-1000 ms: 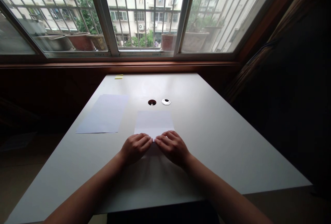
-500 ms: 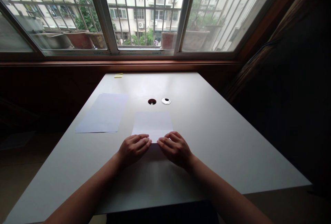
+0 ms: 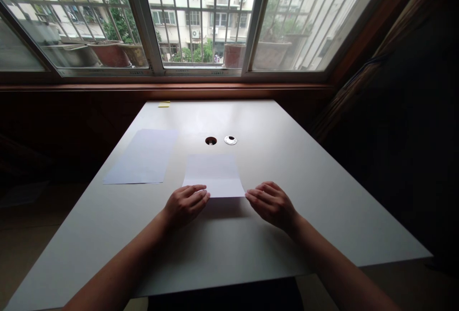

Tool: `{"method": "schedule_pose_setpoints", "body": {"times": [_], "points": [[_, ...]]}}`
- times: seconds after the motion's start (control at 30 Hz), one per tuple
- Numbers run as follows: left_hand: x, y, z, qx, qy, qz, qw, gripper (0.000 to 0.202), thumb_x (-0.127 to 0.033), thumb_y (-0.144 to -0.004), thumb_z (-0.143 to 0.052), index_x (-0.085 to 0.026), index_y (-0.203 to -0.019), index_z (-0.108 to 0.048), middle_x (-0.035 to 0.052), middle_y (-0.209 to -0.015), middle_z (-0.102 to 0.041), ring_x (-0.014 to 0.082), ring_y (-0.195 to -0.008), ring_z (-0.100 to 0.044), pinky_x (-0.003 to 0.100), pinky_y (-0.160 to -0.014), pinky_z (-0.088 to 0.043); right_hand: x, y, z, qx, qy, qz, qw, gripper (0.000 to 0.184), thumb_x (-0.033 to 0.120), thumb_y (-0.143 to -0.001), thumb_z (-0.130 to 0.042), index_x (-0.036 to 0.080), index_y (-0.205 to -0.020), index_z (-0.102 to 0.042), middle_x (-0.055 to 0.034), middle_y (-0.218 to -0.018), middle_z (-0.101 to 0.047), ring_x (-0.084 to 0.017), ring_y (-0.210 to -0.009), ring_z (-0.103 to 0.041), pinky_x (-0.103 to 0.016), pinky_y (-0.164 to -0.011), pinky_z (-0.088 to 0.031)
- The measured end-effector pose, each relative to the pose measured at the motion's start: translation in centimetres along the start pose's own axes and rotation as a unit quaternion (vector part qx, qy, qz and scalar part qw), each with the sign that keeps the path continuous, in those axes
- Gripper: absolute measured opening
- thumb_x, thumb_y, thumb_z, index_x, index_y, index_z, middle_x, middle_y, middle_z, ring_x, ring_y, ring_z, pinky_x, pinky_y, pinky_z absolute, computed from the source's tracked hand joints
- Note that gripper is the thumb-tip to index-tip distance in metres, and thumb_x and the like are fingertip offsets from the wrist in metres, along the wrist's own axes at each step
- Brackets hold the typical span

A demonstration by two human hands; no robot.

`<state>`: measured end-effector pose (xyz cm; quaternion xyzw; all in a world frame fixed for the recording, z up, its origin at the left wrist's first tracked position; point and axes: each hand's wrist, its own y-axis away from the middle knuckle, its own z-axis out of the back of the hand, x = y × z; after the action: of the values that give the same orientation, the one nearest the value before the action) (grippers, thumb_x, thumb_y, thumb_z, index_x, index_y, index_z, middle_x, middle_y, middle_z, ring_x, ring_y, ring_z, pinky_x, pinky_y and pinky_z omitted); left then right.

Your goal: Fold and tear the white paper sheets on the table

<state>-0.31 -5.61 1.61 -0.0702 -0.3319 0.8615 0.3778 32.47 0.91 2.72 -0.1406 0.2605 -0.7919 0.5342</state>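
Note:
A white sheet of paper (image 3: 215, 172) lies in front of me on the white table, its near part raised a little and casting a shadow below. My left hand (image 3: 188, 205) is closed in a pinch on the near edge, toward the left, and covers the near left corner. At the near right corner, my right hand (image 3: 272, 205) pinches the paper between thumb and fingers. A faint crease or bend runs across the sheet.
Another white sheet (image 3: 141, 158) lies flat at the left of the table (image 3: 322, 215). Beyond the paper are a round cable hole (image 3: 211, 141) and its loose cover ring (image 3: 230, 140). Small yellow notes (image 3: 164, 104) sit at the far left edge. A barred window (image 3: 204, 19) stands behind.
My right hand has slid rightward along the near edge, from close beside the left hand to the right corner. The left hand stays where it was.

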Motion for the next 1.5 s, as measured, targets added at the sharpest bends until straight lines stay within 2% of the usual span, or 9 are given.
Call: {"method": "schedule_pose_setpoints", "body": {"times": [0.17, 0.27, 0.4, 0.5, 0.67, 0.83, 1.0, 1.2, 1.5], "points": [[0.3, 0.2, -0.1, 0.004, -0.02, 0.021, 1.0, 0.018, -0.01, -0.09, -0.062, -0.017, -0.106, -0.066, 0.0037, -0.093, -0.073, 0.022, -0.104, -0.067, 0.031, -0.075, -0.058, -2.1, 2.0, 0.7, -0.007, 0.019, -0.042, 0.999, 0.025, 0.008, -0.086, -0.067, 0.02, -0.108, -0.066, -0.0034, -0.097, -0.073, -0.017, -0.084, -0.061, -0.036, -0.08, -0.045], [0.3, 0.2, -0.1, 0.005, -0.026, 0.022, 0.999, 0.017, -0.01, -0.089, -0.061, -0.018, -0.104, -0.066, 0.0035, -0.09, -0.072, 0.022, -0.102, -0.068, 0.031, -0.074, -0.058, -2.1, 2.1, 0.6, -0.023, 0.006, -0.063, 0.998, 0.024, 0.009, -0.086, -0.066, 0.021, -0.108, -0.066, -0.004, -0.096, -0.072, -0.017, -0.084, -0.061, -0.035, -0.08, -0.045], [0.2, 0.0, -0.2, 0.007, -0.026, 0.014, 1.0, 0.018, -0.009, -0.089, -0.06, -0.017, -0.104, -0.065, 0.0041, -0.088, -0.071, 0.0221, -0.101, -0.067, 0.031, -0.071, -0.058, -0.3, 0.1, -0.7, -0.02, -0.02, -0.049, 0.998, 0.02, 0.015, -0.089, -0.066, 0.022, -0.108, -0.066, -0.005, -0.1, -0.072, -0.019, -0.088, -0.061, -0.036, -0.08, -0.045], [0.2, 0.1, -0.4, 0.009, -0.02, 0.012, 1.0, 0.018, -0.01, -0.09, -0.059, -0.017, -0.106, -0.065, 0.0055, -0.09, -0.071, 0.0222, -0.1, -0.066, 0.032, -0.071, -0.058, 1.2, -2.1, -2.1, -0.001, -0.017, -0.03, 0.999, 0.024, 0.023, -0.092, -0.065, 0.022, -0.116, -0.065, -0.0072, -0.108, -0.07, -0.021, -0.095, -0.059, -0.038, -0.083, -0.045], [0.5, 0.3, -0.7, 0.012, -0.011, 0.016, 1.0, 0.018, -0.012, -0.091, -0.059, -0.018, -0.107, -0.065, 0.0057, -0.091, -0.071, 0.0217, -0.098, -0.066, 0.034, -0.076, -0.058, 2.7, -4.6, -4.1, -0.009, -0.005, 0.001, 1.0, 0.015, 0.016, -0.092, -0.061, 0.021, -0.105, -0.068, -0.006, -0.106, -0.07, -0.02, -0.093, -0.057, -0.036, -0.082, -0.044], [0.2, 0.0, -0.6, 0.007, -0.026, 0.029, 0.999, 0.019, -0.013, -0.09, -0.061, -0.018, -0.109, -0.065, 0.0058, -0.097, -0.071, 0.0235, -0.1, -0.064, 0.036, -0.077, -0.057, 3.4, -5.3, -4.9, -0.019, -0.002, 0.006, 1.0, 0.014, 0.014, -0.092, -0.06, 0.02, -0.103, -0.068, -0.005, -0.104, -0.07, -0.019, -0.088, -0.057, -0.036, -0.081, -0.043], [-0.5, -0.5, -0.9, 0.001, -0.031, 0.023, 0.999, 0.019, -0.013, -0.091, -0.059, -0.018, -0.109, -0.064, 0.0068, -0.098, -0.071, 0.0233, -0.098, -0.063, 0.036, -0.075, -0.054, 3.6, -5.2, -5.1, -0.027, 0.001, 0.001, 1.0, 0.015, 0.015, -0.092, -0.061, 0.02, -0.105, -0.068, -0.0052, -0.104, -0.071, -0.019, -0.087, -0.057, -0.037, -0.081, -0.043], [-1.1, -0.9, -1.3, -0.003, -0.037, 0.021, 0.999, 0.014, -0.014, -0.091, -0.059, -0.018, -0.103, -0.064, 0.0055, -0.091, -0.069, 0.022, -0.091, -0.063, 0.035, -0.072, -0.052, 3.8, -5.1, -5.0, -0.032, 0.006, 0.009, 0.999, 0.015, 0.014, -0.092, -0.061, 0.02, -0.103, -0.069, -0.0049, -0.104, -0.071, -0.018, -0.086, -0.057, -0.036, -0.079, -0.044], [0.1, -0.4, -0.1, 0.001, -0.031, 0.031, 0.999, 0.012, -0.017, -0.091, -0.059, -0.02, -0.102, -0.063, 0.0038, -0.09, -0.069, 0.0204, -0.089, -0.062, 0.035, -0.073, -0.051, 3.0, -4.5, -4.2, -0.073, 0.009, -0.026, 0.997, 0.024, 0.015, -0.088, -0.067, 0.025, -0.11, -0.07, -0.0023, -0.108, -0.073, -0.02, -0.094, -0.056, -0.038, -0.085, -0.046]]}}
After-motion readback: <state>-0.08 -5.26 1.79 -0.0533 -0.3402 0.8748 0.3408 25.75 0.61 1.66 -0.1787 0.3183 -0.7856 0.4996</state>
